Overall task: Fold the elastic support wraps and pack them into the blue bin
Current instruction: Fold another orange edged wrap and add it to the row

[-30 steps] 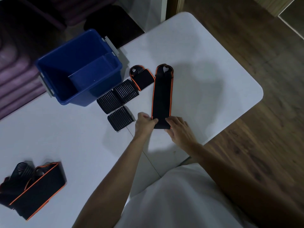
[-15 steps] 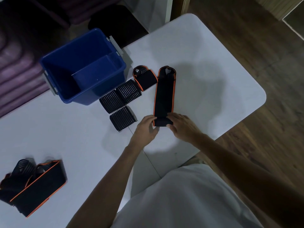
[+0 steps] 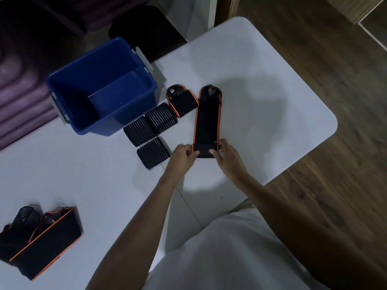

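Head view: the long wrap (image 3: pixel 207 120) lies flat mid-table, running toward 12 o'clock, and the left hand (image 3: pixel 184 156) and right hand (image 3: pixel 227 154) each pinch a corner of its near end, rolled over once. It looks soft, light and springy (probably wants to unroll), so the corners seem the right hold. The blue bin (image 3: pixel 100 88) at 10 o'clock looks empty; four folded wraps (image 3: pixel 154 124) sit just beside it.

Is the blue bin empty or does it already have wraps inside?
Empty: the blue bin shows only its bare blue floor.
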